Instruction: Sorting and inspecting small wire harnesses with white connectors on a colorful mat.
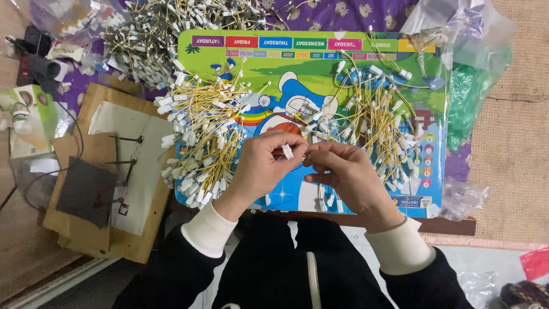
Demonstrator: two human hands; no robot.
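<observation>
My left hand [264, 166] and my right hand [343, 169] meet just above the near edge of the colourful cartoon board [297, 74], fingertips almost touching. Between them I pinch a small white connector [287, 151]: the left thumb and forefinger are closed on it, and the right fingers are curled in tight against its other side (whether they grip a wire there, I cannot tell). The connector sits at the very tips of my left fingers, over the middle of the board.

To the left of my left hand lies a heap of yellow wires with white plugs [203, 134]; a second, looser heap [380, 120] spreads to the right of my right hand. A bigger pile [166, 28] lies beyond the board's far left corner on purple cloth [343, 14]. At my left stands a wooden jig with metal pins [123, 166]. Clear plastic bags [463, 68] crowd the right edge, over a woven mat [514, 143].
</observation>
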